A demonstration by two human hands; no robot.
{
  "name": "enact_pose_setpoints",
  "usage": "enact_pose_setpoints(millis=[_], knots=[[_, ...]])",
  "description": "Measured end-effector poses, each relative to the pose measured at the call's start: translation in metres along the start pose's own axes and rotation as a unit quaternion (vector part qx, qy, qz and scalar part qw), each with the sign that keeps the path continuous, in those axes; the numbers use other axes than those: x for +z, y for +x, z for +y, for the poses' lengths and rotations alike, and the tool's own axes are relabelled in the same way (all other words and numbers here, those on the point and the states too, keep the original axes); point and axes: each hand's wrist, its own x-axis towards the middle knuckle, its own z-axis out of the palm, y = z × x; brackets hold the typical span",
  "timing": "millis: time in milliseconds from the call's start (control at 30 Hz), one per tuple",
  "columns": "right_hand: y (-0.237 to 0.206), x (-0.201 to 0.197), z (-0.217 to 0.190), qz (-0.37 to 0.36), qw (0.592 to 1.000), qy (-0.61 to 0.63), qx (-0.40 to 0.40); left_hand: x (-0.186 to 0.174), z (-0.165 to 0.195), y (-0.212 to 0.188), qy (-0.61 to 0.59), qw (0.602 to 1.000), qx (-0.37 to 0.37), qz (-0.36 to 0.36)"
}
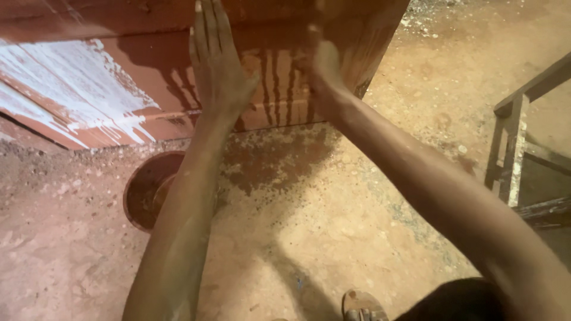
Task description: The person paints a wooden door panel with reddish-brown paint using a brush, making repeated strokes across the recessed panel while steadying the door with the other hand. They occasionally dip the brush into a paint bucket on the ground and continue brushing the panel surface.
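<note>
A large reddish-brown wooden panel (137,65) stands on the dirt floor, wet with stain drips and streaked white at its left. My left hand (215,65) lies flat against the panel's face, fingers together and pointing up. My right hand (324,74) is blurred and presses on the panel near its right edge; whether it holds a rag or anything else cannot be made out. Both forearms reach forward from the bottom of the view.
A round brown bowl (146,190) of dark liquid sits on the floor below the panel, partly behind my left forearm. A grey wooden frame (514,148) stands at the right. A sandalled foot (361,306) shows at the bottom. Dark stain spatters mark the dirt.
</note>
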Motion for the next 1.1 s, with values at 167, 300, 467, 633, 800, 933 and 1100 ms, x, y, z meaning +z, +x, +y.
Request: enact_pose_setpoints(millis=[167, 300, 467, 633, 800, 933, 1100], knots=[[-0.009, 0.045, -0.011, -0.139, 0.987, -0.002, -0.082, -0.007, -0.006, 0.0, 0.004, 1.0, -0.008, 0.015], [-0.029, 0.042, 0.001, -0.21, 0.976, 0.016, -0.06, -0.011, -0.008, -0.005, 0.007, 0.999, -0.024, -0.022], [-0.014, -0.018, -0.018, -0.033, 0.992, 0.028, 0.118, -0.004, -0.002, -0.006, -0.006, 1.0, -0.016, -0.008], [0.008, -0.052, -0.004, 0.052, 0.99, 0.113, 0.062, -0.002, 0.005, -0.014, -0.014, 0.999, 0.026, 0.017], [0.014, -0.034, 0.012, 0.12, 0.984, 0.128, 0.005, 0.001, 0.005, -0.008, -0.009, 0.999, 0.037, 0.016], [0.002, 0.002, 0.003, -0.031, 0.996, 0.081, 0.027, 0.004, 0.004, -0.004, 0.041, 0.997, 0.049, 0.05], [-0.022, 0.026, -0.011, -0.162, 0.986, 0.007, 0.026, 0.006, 0.001, -0.005, -0.001, 0.998, 0.051, 0.043]])
